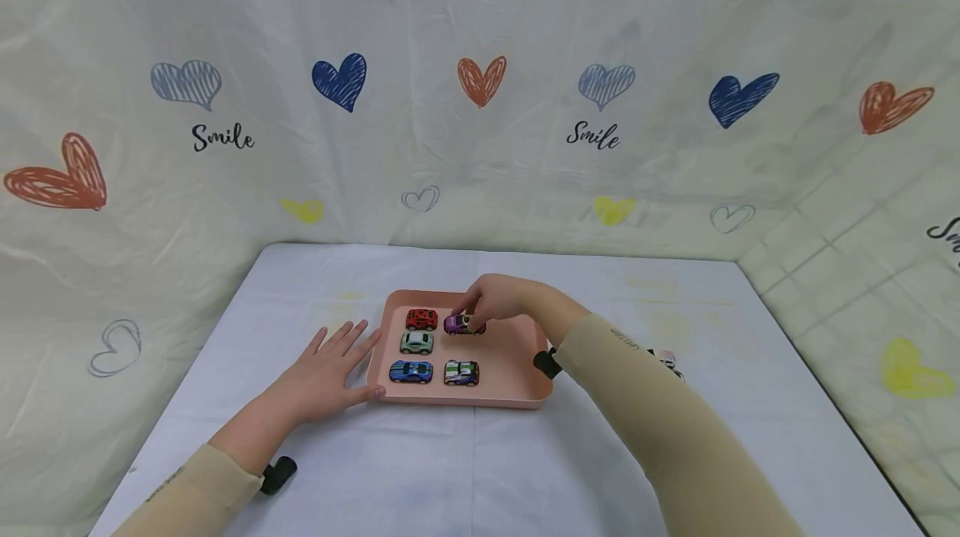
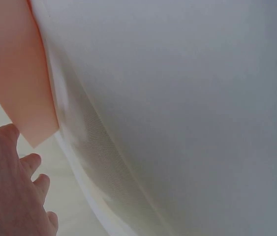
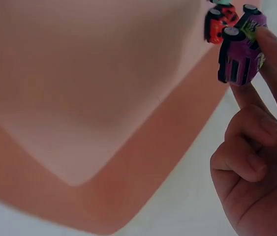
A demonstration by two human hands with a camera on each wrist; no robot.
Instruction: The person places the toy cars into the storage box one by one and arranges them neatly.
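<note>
Between thumb and fingers my right hand (image 1: 501, 297) pinches a purple toy car (image 3: 244, 54) over the back middle of the pink tray (image 1: 510, 370). Left of it are a red toy car (image 1: 422, 319), a pale green toy car (image 1: 416, 343) and, farther forward, a blue toy car (image 1: 410, 372). A white toy car with coloured markings (image 1: 461, 373) stands in the front row beside the blue one. My left hand (image 1: 326, 374) lies with fingers spread at the tray's left side, its thumb at the front left corner.
A white cloth covers the table (image 1: 360, 479). At the right, partly hidden behind my right sleeve (image 1: 630, 387), lies a small black-and-white thing (image 1: 667, 360). A pale curtain (image 1: 465, 3) printed with hearts stands behind the table and at its sides.
</note>
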